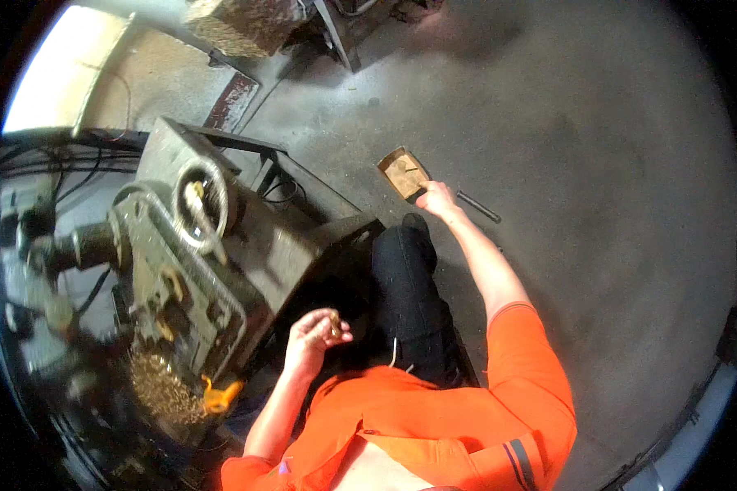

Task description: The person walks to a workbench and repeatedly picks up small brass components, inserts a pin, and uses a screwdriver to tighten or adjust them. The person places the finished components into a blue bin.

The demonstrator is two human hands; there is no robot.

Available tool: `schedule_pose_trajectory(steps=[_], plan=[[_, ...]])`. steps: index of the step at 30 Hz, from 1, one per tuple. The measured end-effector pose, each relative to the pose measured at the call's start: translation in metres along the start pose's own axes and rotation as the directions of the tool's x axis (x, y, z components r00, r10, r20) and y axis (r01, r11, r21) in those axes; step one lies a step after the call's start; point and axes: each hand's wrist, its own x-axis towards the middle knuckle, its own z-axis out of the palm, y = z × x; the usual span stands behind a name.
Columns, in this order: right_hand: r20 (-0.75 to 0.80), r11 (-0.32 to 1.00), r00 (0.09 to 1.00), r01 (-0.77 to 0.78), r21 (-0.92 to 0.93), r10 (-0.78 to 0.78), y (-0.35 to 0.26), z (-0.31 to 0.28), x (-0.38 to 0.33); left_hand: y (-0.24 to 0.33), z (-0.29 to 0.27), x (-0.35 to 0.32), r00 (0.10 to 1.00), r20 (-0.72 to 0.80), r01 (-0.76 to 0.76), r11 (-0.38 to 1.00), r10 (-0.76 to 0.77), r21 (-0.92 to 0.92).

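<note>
My left hand [309, 337] is raised in front of my body beside the machine. Its fingers are closed around a small brass-coloured part [336, 325], whose exact shape is hard to make out. My right arm reaches forward and down. At its end my right hand [438, 200] grips the near right edge of a shallow brown tray [401, 169], low over or on the floor. A few small dark, thin pieces lie inside the tray. Just right of that hand, a dark rod [479, 207] rests on the floor.
The metal machine [278, 254] stands close on my left, with a round metal bowl [205, 204] on top. Below it are a heap of golden metal chips [160, 389] and an orange object [219, 396]. A table leg [336, 37] stands at the far side.
</note>
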Motion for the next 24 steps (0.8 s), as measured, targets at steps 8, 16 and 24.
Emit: schedule_pose_trajectory(steps=[8,16,24], plan=[[0.173,0.732,0.922,-0.381,0.565,0.347,0.08,0.154,0.127,-0.005,-0.007,0.049,0.93,-0.203,0.296,0.951,-0.308,-0.084],[-0.012,0.726,0.793,-0.551,0.412,0.609,0.131,0.237,0.189,-0.004,-0.032,0.081,0.86,-0.325,0.358,0.919,-0.394,-0.167],[0.187,0.858,0.844,-0.463,-0.222,0.504,0.071,0.217,0.186,-0.013,-0.049,0.07,0.839,-0.332,0.379,0.9,-0.432,-0.214]])
